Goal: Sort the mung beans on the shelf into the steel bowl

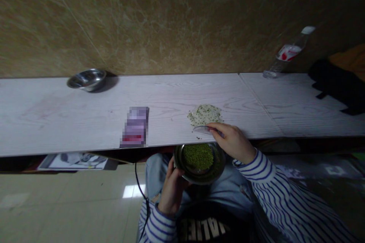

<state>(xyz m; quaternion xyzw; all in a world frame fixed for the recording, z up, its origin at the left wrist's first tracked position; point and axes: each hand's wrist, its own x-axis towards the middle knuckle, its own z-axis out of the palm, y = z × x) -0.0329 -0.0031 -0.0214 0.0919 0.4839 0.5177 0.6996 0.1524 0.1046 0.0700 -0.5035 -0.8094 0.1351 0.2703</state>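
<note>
With our left grip (pixel 173 186) we hold the steel bowl (pixel 202 179) by its left, near rim, the fingers partly hidden below it; the bowl is above our lap, just at the near edge of the counter (pixel 168 97), and contains many green grains (pixel 199 156). Our right grip (pixel 234 142) is almost closed, with the fingertips and thumb pinching a thin, translucent piece (pixel 201 129); this piece points to the left, at the near side of a heap of white and green grains (pixel 207 114) on the counter; a few grains lie apart, near the edge. Between heap and bowl stands the counter's edge, which covers the bowl's far rim from our view. To the left lies a flat purple object (pixel 135 126), too blurred to name; far left is another metal bowl (pixel 98 76); far right, a clear bottle (pixel 289 51) stands near the wall (pixel 171 19), with dark cloth (pixel 339 79) to its right.
</note>
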